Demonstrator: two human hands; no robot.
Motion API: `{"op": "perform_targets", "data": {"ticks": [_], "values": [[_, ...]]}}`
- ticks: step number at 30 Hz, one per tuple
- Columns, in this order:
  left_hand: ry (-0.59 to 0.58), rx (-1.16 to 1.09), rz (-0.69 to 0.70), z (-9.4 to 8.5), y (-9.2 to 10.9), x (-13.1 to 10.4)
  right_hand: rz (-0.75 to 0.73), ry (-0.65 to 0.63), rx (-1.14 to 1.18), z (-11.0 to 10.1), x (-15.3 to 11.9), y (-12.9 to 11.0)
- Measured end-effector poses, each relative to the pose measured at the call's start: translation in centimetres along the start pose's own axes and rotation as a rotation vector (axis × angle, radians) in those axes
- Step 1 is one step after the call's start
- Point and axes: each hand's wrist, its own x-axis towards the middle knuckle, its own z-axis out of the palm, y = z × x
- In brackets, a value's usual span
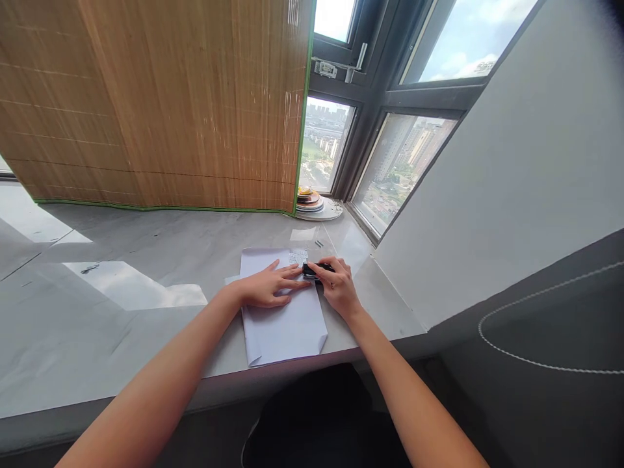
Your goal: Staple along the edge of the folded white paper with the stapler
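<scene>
White sheets of paper (287, 331) lie on the sill near its front edge, their lower corners curling up. Across their upper half my left hand (270, 286) rests flat, fingers spread. My right hand (338, 286) is closed around a small black stapler (312, 270), whose front end reaches over the right edge of the paper. Just above the stapler a small piece with dark printing or writing (297, 257) shows at the top of the sheets. Two short strips that look like staples (318, 244) lie on the sill beyond my right hand.
A bamboo blind (195, 117) with green edging hangs at the back left. Stacked plates (316, 207) stand in the window corner. A white wall (511, 182) slopes along the right, and a beaded cord (480, 325) hangs there. The marble sill (160, 351) extends left.
</scene>
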Motion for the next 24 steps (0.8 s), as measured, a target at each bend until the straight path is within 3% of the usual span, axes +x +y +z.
{"op": "perform_targets", "data": {"ticks": [9, 19, 24], "values": [[0.028, -0.027, 0.011, -0.1, 0.2, 0.0, -0.033, -0.079, -0.217, 0.2, 0.0, -1.9], [0.003, -0.02, -0.014, -0.2, 0.5, -0.1, -0.058, -0.097, -0.251, 0.4, 0.1, -2.3], [0.016, -0.019, -0.019, -0.5, 0.9, -0.2, 0.045, -0.033, -0.194, 0.3, -0.2, -2.0]]}}
